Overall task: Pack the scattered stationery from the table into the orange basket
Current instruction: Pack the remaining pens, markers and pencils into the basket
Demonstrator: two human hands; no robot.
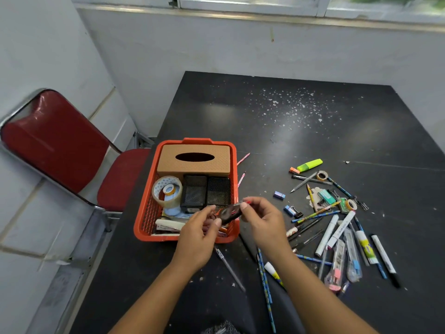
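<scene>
Both forearms reach in from the near edge of the black table [313,131], and the hands meet over the near right corner of the orange basket [147,213]. Between them is a small dark, rounded object with a red-and-white mark [228,213]; it is blurred, so what it is cannot be told. The left hand [197,239] curls its fingers and thumb round the object's near left end. The right hand [262,220] pinches its far right end between thumb and forefinger.

Beyond the left hand, inside the basket, lie a stapler [168,224] close under the fingers, a large roll of clear tape [167,191] with a smaller roll [169,189] set in its hole, two black mesh holders [204,192] side by side, and a tan tissue box [195,160] along the far wall.

To the right of the right hand the loose stationery is spread on the table: blue patterned pencils [315,214], white markers [334,233], a glue stick [366,247], a black marker [385,259], binder clips [297,213], a small blue eraser [279,195], and farther off a yellow-green highlighter [310,164] and small tape rolls [322,175]. A clear pen [228,268] lies on the table between the two forearms. Two pink pencils [242,168] lie just outside the basket's right wall.

Left of the left arm, off the table, stands a red folding chair [60,150].
</scene>
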